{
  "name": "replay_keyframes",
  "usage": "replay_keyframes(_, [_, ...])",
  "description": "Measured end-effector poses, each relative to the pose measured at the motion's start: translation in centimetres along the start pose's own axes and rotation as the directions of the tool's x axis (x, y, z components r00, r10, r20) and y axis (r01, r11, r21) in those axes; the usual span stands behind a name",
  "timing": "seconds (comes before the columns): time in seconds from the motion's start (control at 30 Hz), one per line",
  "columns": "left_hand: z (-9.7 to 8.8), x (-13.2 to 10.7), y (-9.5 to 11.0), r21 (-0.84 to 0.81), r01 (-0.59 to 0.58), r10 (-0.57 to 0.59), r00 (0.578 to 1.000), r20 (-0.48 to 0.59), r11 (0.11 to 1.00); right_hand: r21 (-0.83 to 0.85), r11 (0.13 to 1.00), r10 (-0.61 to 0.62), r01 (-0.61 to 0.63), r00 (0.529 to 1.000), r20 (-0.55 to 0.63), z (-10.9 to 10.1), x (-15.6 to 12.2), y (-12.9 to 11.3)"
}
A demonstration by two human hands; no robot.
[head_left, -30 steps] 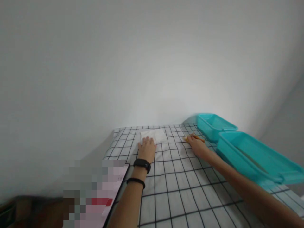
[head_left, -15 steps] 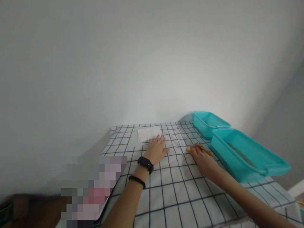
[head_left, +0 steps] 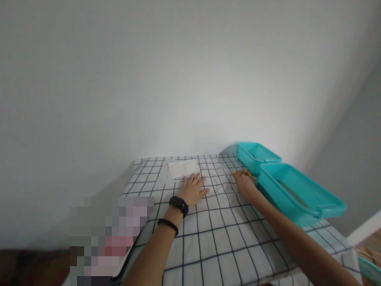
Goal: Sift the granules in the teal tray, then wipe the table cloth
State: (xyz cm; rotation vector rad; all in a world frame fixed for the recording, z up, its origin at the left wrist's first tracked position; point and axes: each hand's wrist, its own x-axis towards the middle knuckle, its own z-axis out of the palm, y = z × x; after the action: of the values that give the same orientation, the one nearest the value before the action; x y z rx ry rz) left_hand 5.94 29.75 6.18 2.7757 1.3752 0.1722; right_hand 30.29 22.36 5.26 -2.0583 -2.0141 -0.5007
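Note:
My left hand (head_left: pixel 193 190) lies flat with its fingers spread on the white tablecloth with black grid lines (head_left: pixel 205 234). Just beyond its fingertips is a flat white folded sheet (head_left: pixel 183 168), paper or cloth. A black watch and a thin black band are on my left wrist. My right hand (head_left: pixel 246 186) presses down on a crumpled orange-yellow cloth (head_left: pixel 251 176), close beside the turquoise baskets. Its fingers are closed over the cloth and partly hidden.
Two turquoise plastic baskets stand along the right side, a nearer one (head_left: pixel 297 196) and a farther one (head_left: pixel 257 157). A pale wall (head_left: pixel 178 79) rises behind the table. At lower left lies a blurred-out pinkish object (head_left: pixel 125 234). Part of another turquoise container (head_left: pixel 370 270) shows at lower right.
My right hand has slid the orange-yellow cloth farther away across the tablecloth. My left hand stays flat by the white sheet. The view has shifted slightly.

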Motion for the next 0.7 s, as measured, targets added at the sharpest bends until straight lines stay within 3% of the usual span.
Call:
replay_keyframes(0.07, [0.0,0.1,-0.1,-0.008,0.000,0.001,1.000,0.006,1.000,-0.138,0.990,0.047,-0.042,0.999,0.028,-0.2,-1.4,0.2])
replay_keyframes(0.17, [0.1,0.2,-0.1,-0.019,0.006,-0.006,1.000,0.012,1.000,-0.286,0.956,0.066,-0.061,0.998,0.008,-0.3,-6.2,0.6])
replay_keyframes(0.3, [0.1,0.1,0.4,-0.020,0.046,-0.045,0.999,0.013,0.999,-0.377,0.923,-0.134,0.072,0.981,-0.141,-0.7,-14.0,1.2])
replay_keyframes(0.37, [0.0,-0.1,0.7,-0.016,0.065,-0.065,0.998,0.014,0.998,-0.357,0.927,-0.204,0.119,0.957,-0.209,-1.0,-16.4,1.4])
replay_keyframes(0.47, [-0.1,-0.4,1.0,-0.010,0.071,-0.071,0.997,0.019,0.997,-0.312,0.942,-0.208,0.122,0.943,-0.259,-1.2,-17.2,1.2])
replay_keyframes(0.7, [-0.9,-0.7,1.0,-0.013,0.012,-0.012,1.000,-0.001,1.000,-0.158,0.986,-0.086,0.052,0.971,-0.222,-0.4,-13.6,-1.1])
